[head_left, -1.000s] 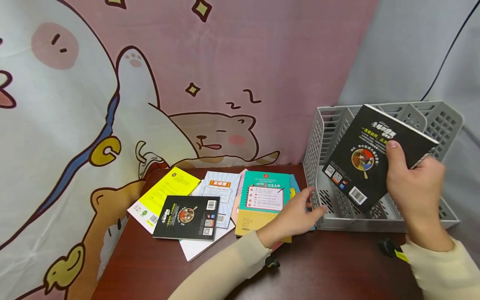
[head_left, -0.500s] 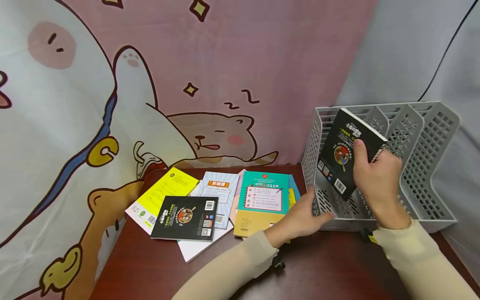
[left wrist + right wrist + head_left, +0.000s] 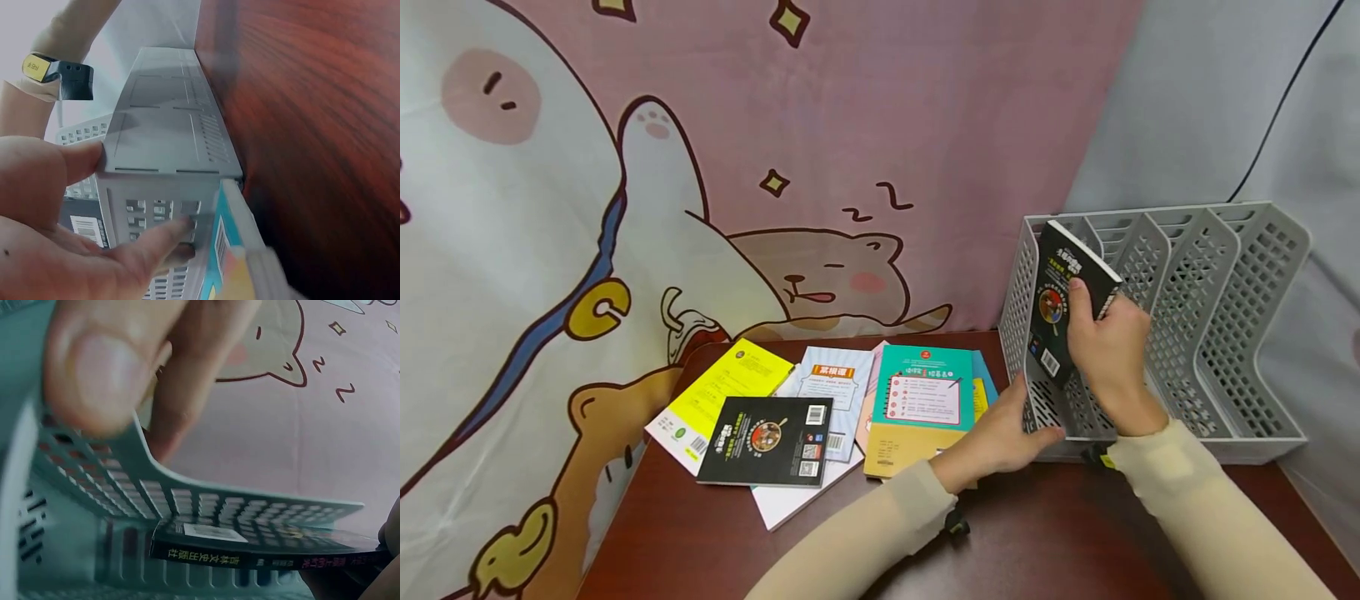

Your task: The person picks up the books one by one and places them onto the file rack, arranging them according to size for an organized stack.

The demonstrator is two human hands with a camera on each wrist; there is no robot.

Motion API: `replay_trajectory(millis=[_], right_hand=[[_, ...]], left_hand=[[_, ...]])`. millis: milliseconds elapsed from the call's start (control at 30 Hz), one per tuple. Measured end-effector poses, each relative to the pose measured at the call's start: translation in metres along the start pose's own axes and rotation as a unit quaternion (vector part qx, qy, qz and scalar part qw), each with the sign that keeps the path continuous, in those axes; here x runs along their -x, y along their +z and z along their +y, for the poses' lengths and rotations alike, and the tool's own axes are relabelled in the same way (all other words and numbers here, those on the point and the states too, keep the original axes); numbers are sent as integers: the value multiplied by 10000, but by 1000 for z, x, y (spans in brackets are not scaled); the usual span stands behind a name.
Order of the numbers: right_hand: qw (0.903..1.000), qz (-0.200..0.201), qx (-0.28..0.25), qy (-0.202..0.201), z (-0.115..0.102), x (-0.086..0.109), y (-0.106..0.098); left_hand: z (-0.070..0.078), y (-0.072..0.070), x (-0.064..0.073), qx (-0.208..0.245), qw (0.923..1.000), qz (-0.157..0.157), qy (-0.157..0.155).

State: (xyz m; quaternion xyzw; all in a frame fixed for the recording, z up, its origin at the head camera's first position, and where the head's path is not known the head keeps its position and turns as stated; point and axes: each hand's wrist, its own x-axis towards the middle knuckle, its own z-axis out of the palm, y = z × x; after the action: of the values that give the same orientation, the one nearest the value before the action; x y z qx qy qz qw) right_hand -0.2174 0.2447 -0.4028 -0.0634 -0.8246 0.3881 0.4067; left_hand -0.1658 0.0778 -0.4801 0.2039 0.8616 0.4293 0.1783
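Note:
My right hand point(image 3: 1112, 354) grips a black book point(image 3: 1051, 333) by its right edge, thumb on the back cover. The book stands tilted inside the leftmost compartment of a grey file organizer point(image 3: 1255, 312). In the right wrist view its dark spine point(image 3: 231, 557) lies along the perforated side wall. My left hand point(image 3: 992, 437) holds the organizer's front left corner. In the left wrist view its thumb point(image 3: 84, 159) rests at the front panel's edge and its fingers point(image 3: 156, 247) lie against the outer side wall.
Left of the organizer lie a green-and-yellow book point(image 3: 917, 450), a second black book point(image 3: 763, 442), a pale blue book point(image 3: 831, 375) and a yellow book point(image 3: 730, 375), partly overlapping on the dark red table point(image 3: 1000, 533). A printed cloth point(image 3: 985, 125) hangs behind.
My right hand has carried the black book leftward, from over the organizer's middle into its leftmost compartment. My left hand stays at the front left corner.

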Motion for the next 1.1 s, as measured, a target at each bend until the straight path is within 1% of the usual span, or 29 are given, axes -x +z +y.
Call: replay_trajectory(millis=[167,267,333,467,633,700,833,1000,1100], right_hand=[[9997,-164,64,145,3,5,8],[9995,-242,7,191,4,8,12],[9990,-402,-68,195,5,11,15],[9948,-972,-131,290,5,16,18],[9838,-1736,-172,410,6,22,17],[9800,-1936,-256,379,8,24,17],[9754,-2142,-398,332,14,27,20],[9719,-2329,-261,225,22,30,24],[9679,-2485,-361,124,26,31,27]], left_hand=[[-2,-1,-3,-38,9999,-155,14],[-3,-1,-4,-24,9997,-179,134],[-4,-2,-4,-45,9997,-145,212],[-8,-3,-3,-96,9991,-72,407],[-9,-2,-4,-122,9971,-25,753],[-10,-1,-5,-136,9964,0,831],[-10,-2,-6,-147,9962,-7,854],[-11,-2,-6,-118,9967,-82,804],[-12,-2,-7,-171,9963,-79,838]])
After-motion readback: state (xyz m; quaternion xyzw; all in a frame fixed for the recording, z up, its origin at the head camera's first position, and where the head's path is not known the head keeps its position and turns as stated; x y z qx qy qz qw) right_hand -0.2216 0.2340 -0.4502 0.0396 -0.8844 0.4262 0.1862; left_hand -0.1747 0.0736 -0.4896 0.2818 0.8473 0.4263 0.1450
